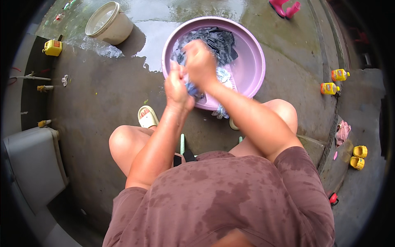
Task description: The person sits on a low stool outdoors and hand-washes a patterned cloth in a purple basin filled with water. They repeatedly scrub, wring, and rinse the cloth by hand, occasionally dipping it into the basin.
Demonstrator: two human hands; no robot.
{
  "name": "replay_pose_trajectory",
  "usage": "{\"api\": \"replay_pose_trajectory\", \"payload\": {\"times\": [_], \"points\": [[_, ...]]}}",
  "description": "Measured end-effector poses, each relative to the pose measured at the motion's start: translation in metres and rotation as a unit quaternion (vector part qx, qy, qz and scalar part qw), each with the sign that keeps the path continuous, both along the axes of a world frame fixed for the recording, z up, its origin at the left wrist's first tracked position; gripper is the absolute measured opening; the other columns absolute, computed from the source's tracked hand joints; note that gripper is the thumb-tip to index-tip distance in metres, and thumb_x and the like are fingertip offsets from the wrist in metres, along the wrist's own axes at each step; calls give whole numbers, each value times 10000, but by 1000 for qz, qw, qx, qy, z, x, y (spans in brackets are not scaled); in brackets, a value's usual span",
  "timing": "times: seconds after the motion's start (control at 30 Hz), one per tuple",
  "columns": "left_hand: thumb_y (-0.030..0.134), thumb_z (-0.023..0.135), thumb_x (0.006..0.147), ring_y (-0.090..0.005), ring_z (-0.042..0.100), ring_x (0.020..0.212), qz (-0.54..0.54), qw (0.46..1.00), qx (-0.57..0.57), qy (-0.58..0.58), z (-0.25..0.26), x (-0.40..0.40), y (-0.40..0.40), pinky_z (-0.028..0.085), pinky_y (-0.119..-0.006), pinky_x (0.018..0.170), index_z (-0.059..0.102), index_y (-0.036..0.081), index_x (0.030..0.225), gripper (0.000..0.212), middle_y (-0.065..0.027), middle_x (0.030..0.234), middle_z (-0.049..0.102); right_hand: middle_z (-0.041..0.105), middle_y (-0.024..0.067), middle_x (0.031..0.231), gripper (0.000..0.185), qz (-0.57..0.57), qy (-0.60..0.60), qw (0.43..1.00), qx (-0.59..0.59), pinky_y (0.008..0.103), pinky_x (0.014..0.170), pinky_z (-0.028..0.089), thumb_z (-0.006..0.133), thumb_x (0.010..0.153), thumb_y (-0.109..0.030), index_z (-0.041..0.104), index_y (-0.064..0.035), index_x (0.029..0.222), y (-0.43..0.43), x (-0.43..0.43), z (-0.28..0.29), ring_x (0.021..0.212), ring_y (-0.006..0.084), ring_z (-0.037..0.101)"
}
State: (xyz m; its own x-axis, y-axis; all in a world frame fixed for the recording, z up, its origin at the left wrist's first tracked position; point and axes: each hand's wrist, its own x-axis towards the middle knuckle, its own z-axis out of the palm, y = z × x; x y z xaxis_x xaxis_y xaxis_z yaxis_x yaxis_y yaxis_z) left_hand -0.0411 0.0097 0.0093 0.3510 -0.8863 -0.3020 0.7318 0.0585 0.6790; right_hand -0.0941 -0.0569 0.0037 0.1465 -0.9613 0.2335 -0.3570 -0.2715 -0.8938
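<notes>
A round purple plastic basin (259,66) with water in it stands on the wet floor before me. Dark wet clothes (220,43) lie in its far part. My left hand (177,85) and my right hand (199,63) are close together over the basin's near left side; which is which follows the arms they belong to, and the right one is blurred. Between them is a bunched blue-and-white wet cloth (192,89), gripped by both. Behind the hands, a light patterned cloth (223,77) rests on a ridged purple washboard (232,83), and part of a cloth (220,111) hangs over the near rim.
A pale bucket (118,29) tilts at the far left, beside a puddle. Farther out are a yellow jug (53,48), pink boots (287,10), yellow bottles (329,88), a pink cloth (342,132) and yellow clogs (357,163). My knees flank the space below the basin.
</notes>
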Motion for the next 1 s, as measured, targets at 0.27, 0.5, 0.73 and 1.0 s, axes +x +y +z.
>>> {"api": "replay_pose_trajectory", "payload": {"times": [0.27, 0.5, 0.73, 1.0], "points": [[326, 357, 949, -118, 430, 611, -10, 994, -67, 82, -17, 15, -5, 390, -261, 547, 454, 125, 751, 299, 9, 678, 441, 611, 152, 797, 145, 127, 85, 988, -30, 398, 647, 469, 529, 831, -235, 558, -93, 831, 50, 5, 14, 733, 334, 600], [333, 310, 961, -111, 416, 603, -42, 964, -142, -223, -52, 33, 4, 363, -294, 554, 417, 134, 750, 310, 21, 680, 421, 620, 140, 772, 179, 100, 59, 993, -33, 414, 619, 472, 460, 862, -225, 573, -87, 856, 48, 3, 31, 709, 332, 608], [387, 335, 951, -80, 343, 569, -68, 994, -15, -79, 0, 2, -2, 331, -233, 537, 368, 117, 686, 380, 27, 636, 349, 627, 156, 760, 258, 9, 125, 992, 9, 431, 639, 461, 468, 864, -319, 594, -94, 872, -26, -14, 0, 726, 346, 607], [267, 455, 920, -173, 557, 848, -38, 999, -4, -2, -1, 39, -5, 469, -319, 775, 502, 52, 938, 221, -59, 895, 533, 451, -67, 631, 443, 287, -89, 888, 348, 192, 547, 346, 511, 853, -472, 600, -44, 918, -49, -58, 11, 573, 44, 410]]}}
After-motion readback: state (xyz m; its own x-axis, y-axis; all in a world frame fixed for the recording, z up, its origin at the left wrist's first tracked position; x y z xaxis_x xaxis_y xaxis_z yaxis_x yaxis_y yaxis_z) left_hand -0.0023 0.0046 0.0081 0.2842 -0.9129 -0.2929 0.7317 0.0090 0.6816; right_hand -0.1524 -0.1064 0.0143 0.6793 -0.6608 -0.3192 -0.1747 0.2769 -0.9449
